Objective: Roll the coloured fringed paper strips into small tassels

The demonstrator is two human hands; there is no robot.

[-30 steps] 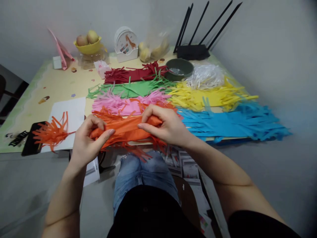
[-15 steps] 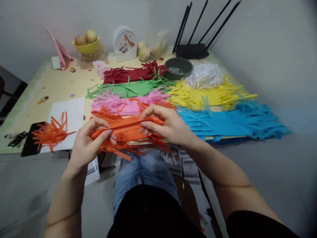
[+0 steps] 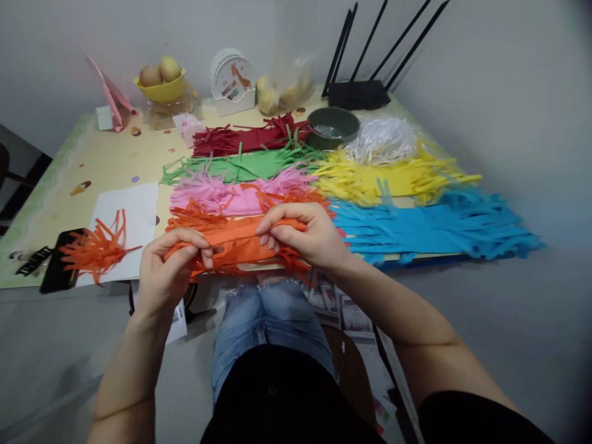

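Observation:
Pinched between fingers and thumb, the left end of an orange fringed paper strip (image 3: 240,231) is in my left hand (image 3: 173,265). My right hand (image 3: 300,234) grips the same paper further right. Its middle shows between my hands, with orange fringe hanging below. Just behind lies a pink fringed strip (image 3: 245,200), then a green one (image 3: 254,163) and a dark red one (image 3: 247,139). To the right are a blue fringed strip (image 3: 425,229) and a yellow one (image 3: 386,182).
An orange tassel (image 3: 99,250) rests on white paper (image 3: 134,216) and a black phone (image 3: 58,271) at left. A dark bowl (image 3: 333,128), white strands (image 3: 386,140), a black router (image 3: 358,95) and a yellow fruit bowl (image 3: 161,90) stand further back.
My right hand has shifted slightly left along the orange paper. The fingers of my left hand have curled in more, and less orange fringe hangs below the hands.

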